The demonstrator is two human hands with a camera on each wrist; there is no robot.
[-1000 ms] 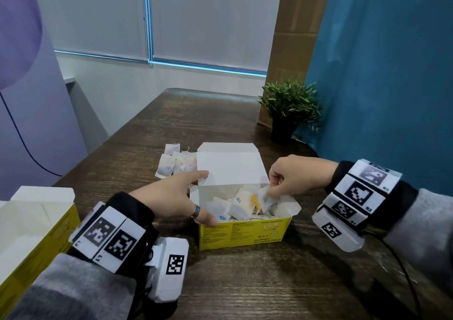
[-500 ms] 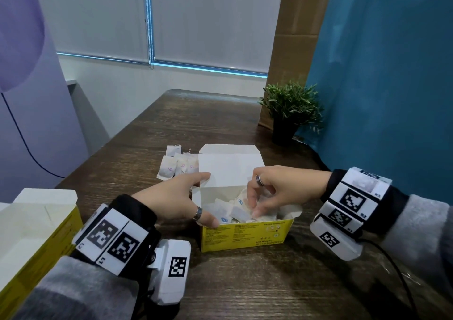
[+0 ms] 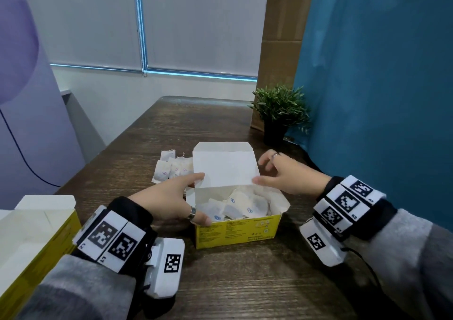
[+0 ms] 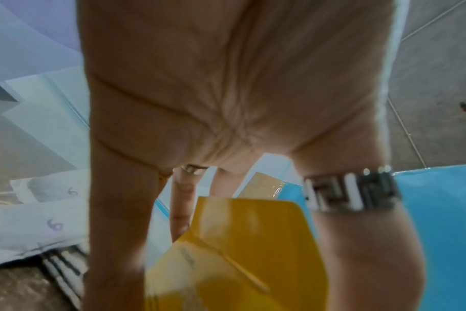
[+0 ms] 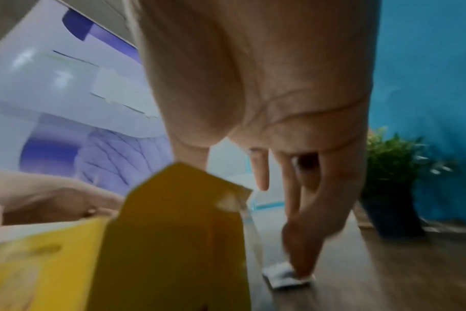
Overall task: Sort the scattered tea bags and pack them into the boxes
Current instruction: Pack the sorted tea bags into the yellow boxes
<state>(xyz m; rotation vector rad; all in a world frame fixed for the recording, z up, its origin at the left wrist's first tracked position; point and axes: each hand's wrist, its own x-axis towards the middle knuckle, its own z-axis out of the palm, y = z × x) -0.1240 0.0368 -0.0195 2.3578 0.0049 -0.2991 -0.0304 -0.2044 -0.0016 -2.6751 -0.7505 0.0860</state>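
The dark wooden tabletop (image 3: 220, 283) is seen carrying everything; a second open yellow box (image 3: 31, 236) is set at its near left edge, well apart from the action; a potted plant (image 3: 279, 113) is left at the far right. The yellow box (image 3: 237, 231) at the centre is packed with tea bags (image 3: 235, 207) marked in blue, and its white lid (image 3: 224, 169) is held upright at the back; a loose pile of tea bags (image 3: 171, 170) marked with a 6 is left on the tabletop just behind the box's left corner, not yet packed. The lid looks about to be closed; a bag standing proud could be caught under it and crushed, judging by how high the bags are heaped; the light box could also be tipped or slid if the lid is pushed from one side only. The left hand (image 3: 169, 202) is laid along the box's left end, thumb on the front corner, forefinger stretched to the lid's lower left edge; its grip is spread and clamped on nothing. The right hand (image 3: 286, 172) is held at the lid's right edge, fingers apart and loosely extended, thumb tip touching the lid's corner; nothing is pinched.
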